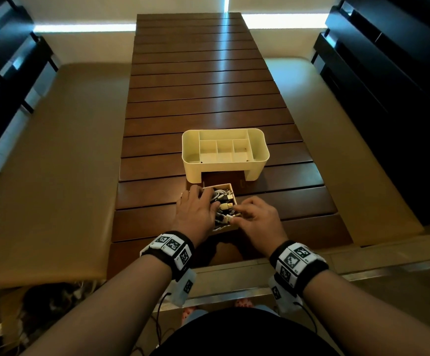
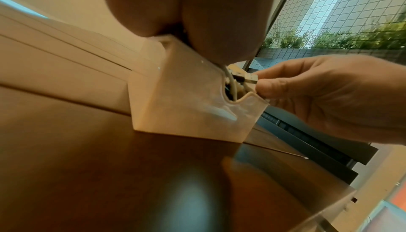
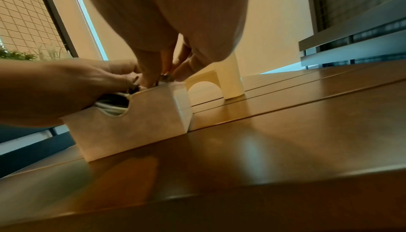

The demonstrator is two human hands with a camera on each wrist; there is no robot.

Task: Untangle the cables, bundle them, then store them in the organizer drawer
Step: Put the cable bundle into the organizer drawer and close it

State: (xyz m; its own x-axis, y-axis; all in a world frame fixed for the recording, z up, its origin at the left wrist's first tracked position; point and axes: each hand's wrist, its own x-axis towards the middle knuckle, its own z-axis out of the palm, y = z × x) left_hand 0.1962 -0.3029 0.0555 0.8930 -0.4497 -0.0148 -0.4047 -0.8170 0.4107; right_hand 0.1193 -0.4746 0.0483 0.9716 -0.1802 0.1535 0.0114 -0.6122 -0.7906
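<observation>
— Drawer (image 1: 230, 187)?
— Pulled out, sitting on the tabletop (image 1: 201, 98) just in front of the organizer (image 1: 225, 152) — stuffed with black and white cables (image 1: 221, 201).
— Organizer itself?
— Compartments bare.
— Left hand (image 1: 196, 209)?
— Fingers spread flat over the cables, pressing.
— Right hand (image 1: 256, 217)?
— Pinching a plug (image 2: 250, 79) at the drawer's near corner.

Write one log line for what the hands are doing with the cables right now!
phase: storing | drawer: out of organizer, on table | cables: inside drawer | left hand: pressing cables | right hand: pinching connector
</observation>
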